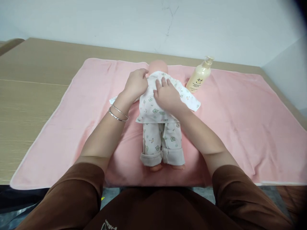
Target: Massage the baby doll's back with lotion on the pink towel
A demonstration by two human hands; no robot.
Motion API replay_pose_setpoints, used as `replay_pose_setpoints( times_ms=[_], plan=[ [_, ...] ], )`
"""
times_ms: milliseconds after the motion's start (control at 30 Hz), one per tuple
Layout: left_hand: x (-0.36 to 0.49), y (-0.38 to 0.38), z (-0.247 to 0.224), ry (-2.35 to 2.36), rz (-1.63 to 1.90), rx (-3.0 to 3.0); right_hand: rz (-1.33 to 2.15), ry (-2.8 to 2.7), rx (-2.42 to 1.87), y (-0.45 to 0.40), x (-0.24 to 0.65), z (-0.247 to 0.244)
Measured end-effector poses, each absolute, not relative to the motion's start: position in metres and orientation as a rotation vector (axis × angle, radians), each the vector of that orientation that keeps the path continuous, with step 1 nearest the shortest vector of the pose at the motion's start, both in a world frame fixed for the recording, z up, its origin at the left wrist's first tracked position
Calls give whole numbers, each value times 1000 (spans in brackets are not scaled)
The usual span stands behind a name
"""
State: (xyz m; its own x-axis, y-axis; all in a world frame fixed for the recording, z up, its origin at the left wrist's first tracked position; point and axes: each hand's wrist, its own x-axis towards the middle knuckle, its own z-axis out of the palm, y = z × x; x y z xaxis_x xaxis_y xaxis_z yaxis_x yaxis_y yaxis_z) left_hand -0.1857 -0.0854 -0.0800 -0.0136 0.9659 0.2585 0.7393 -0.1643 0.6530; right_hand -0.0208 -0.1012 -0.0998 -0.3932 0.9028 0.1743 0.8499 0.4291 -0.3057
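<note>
A baby doll [158,65] lies on a pink blanket [240,127], its feet toward me. It wears a white patterned top [153,111] and matching trousers [153,137] with rolled cuffs. My right hand [166,94] rests on the chest of the top, fingers spread. At the doll's shoulder, beside the head, is my left hand [136,83], its fingers bent near the top's collar; whether they pinch the cloth is hidden. The top's sleeves stretch out to both sides.
A cream pump bottle [199,76] stands on the blanket to the right of the doll's head. The wooden table [31,95] shows at the left, and a pale wall [120,25] rises behind it.
</note>
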Motion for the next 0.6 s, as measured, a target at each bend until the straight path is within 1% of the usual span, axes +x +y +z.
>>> replay_pose_setpoints(
  times_ms=[100, 200, 300, 367, 467, 533, 600],
  plan=[
    [-183, -86, -80, 1840, 877, 1964, 168, -2503, -1445, -118, -31, -97],
    [-179, -88, -79, 1856, 836, 2004, 258, -2536, -1352, -101, -19, -92],
    [-177, -91, -79, 1852, 827, 2021, 386, -2398, -1458, -74, 1, -91],
    [-177, -93, -80, 1844, 816, 2023, 399, -2328, -1586, -72, 4, -90],
    [-176, -92, -82, 1839, 794, 2027, 211, -2356, -1693, -98, -11, -89],
    [-174, -89, -85, 1860, 783, 2014, 79, -2447, -1641, -118, -24, -87],
    [-171, -85, -89, 1911, 772, 1997, 66, -2538, -1521, -125, -30, -85]
  ],
)
